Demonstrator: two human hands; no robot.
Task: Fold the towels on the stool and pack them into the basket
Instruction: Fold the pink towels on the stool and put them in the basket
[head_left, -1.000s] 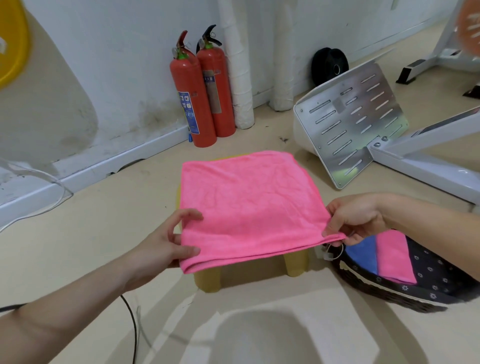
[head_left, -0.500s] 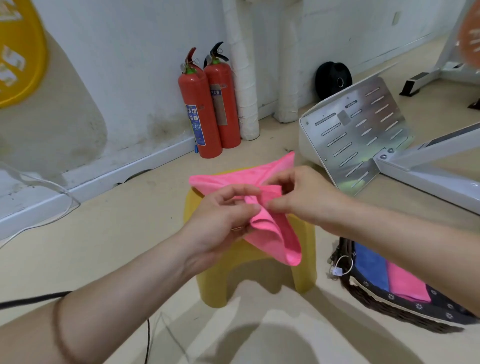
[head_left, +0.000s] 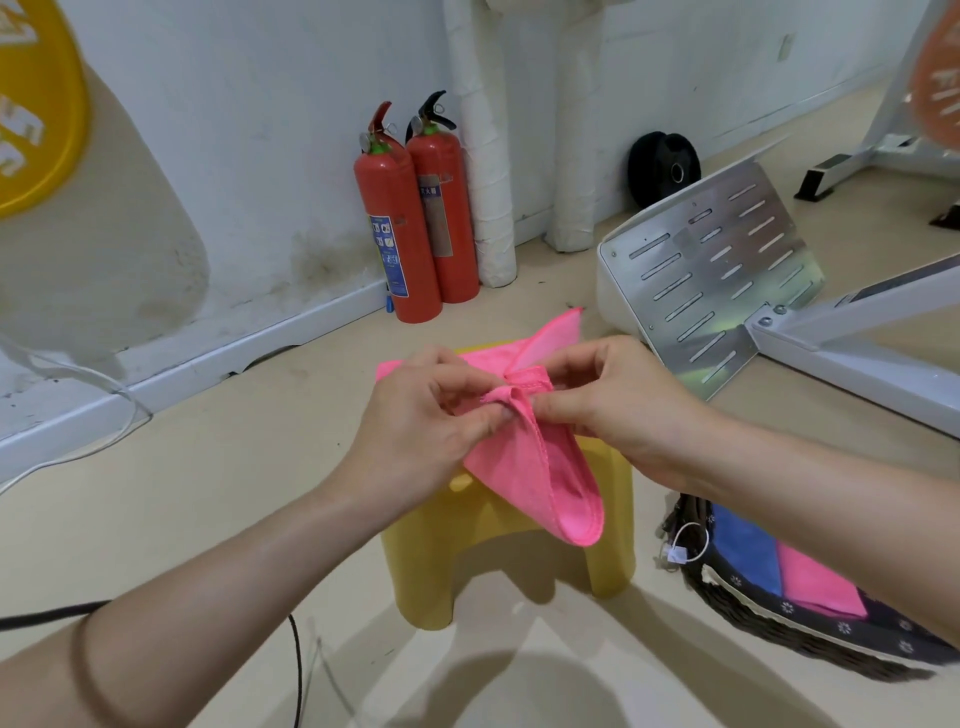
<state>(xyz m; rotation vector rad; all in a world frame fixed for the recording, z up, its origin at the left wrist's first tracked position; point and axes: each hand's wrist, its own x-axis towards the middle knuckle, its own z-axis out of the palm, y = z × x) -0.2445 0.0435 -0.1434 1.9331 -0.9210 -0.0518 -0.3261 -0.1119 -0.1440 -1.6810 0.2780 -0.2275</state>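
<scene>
This looks like a gym or fitness room. A slanted metal plate (head_left: 717, 270) with many slots, like the footplate of a training machine, stands on the floor (head_left: 208, 493) and is joined to a white steel frame (head_left: 857, 332). A black weight disc (head_left: 665, 169) leans against the wall (head_left: 260, 104) behind it. A yellow disc (head_left: 36, 114) at the upper left edge and an orange disc (head_left: 937, 98) at the upper right edge may be weight plates too, but both are cut off. Two red fire extinguishers (head_left: 415, 218) stand by the wall, beside two pipes (head_left: 483, 156) wrapped in white. The floor is plain beige, the wall is stained near the bottom, and a black cable (head_left: 297, 670) lies on the floor.
</scene>
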